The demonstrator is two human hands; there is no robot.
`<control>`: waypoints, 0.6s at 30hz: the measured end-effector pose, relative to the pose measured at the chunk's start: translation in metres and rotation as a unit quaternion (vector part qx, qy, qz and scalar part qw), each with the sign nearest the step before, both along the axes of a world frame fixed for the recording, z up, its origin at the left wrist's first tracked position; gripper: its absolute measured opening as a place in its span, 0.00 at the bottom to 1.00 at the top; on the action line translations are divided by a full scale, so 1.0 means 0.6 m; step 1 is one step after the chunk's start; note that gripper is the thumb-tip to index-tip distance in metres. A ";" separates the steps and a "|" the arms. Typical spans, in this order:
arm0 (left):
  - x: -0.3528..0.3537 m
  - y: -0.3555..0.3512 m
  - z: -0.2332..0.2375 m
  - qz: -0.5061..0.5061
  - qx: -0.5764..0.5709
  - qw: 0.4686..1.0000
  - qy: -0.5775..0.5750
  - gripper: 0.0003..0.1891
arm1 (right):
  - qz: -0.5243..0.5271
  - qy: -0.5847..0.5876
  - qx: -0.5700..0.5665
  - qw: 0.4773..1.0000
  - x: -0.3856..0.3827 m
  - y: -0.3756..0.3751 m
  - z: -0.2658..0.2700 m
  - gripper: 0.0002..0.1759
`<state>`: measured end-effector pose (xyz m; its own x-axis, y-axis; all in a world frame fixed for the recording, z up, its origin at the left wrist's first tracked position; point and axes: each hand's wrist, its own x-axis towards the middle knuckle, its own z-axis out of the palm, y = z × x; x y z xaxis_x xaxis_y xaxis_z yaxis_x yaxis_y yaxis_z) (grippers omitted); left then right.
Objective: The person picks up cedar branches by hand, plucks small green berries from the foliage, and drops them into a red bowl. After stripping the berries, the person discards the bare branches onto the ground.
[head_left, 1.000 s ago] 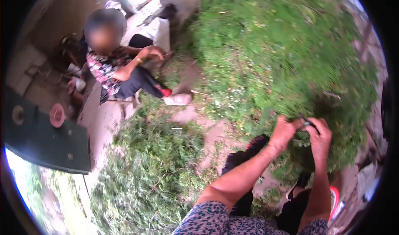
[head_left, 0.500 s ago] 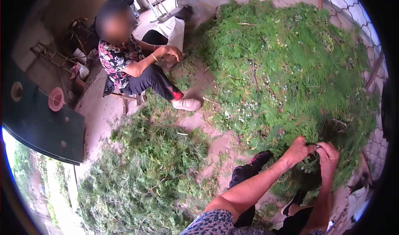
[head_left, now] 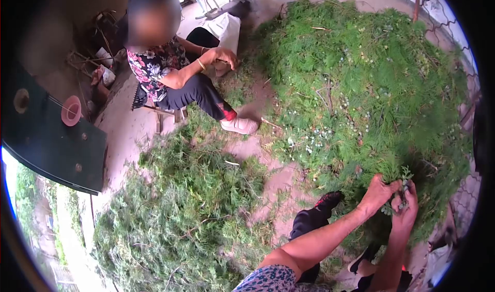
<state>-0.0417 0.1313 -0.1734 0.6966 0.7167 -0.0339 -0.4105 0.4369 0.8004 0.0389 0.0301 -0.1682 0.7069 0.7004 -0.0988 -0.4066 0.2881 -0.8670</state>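
My left hand (head_left: 380, 193) is closed, its fingers pinching a green evergreen sprig (head_left: 406, 174) whose pale tips stick up between my hands. Right beside it, my right hand (head_left: 405, 210) has its fingers curled around the lower part of the same sprig, nearly touching the left fingertips. Bits of foliage show between the two hands. Both are over the near edge of a large heap of evergreen branches (head_left: 330, 49), which carries small pale, bluish cones or berries (head_left: 314, 140). What lies inside my right palm is hidden.
Another person (head_left: 154, 78) sits on a low stool (head_left: 164, 117) at the upper left, hands near the knees. A second heap of cut greenery (head_left: 191, 204) covers the lower-left ground. A dark green panel (head_left: 56, 142) stands at left; wire mesh (head_left: 438, 8) borders the right.
My hands have shifted slightly, and the sprig's leafy tip now shows above them. The right fingers have turned upward. The view has shifted a little; the seated person's hands have barely moved.
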 end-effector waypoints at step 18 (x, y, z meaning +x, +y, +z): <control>-0.006 0.002 0.030 -0.197 0.003 0.980 -0.003 0.06 | -0.016 -0.160 -0.088 0.983 0.000 -0.027 0.004 0.20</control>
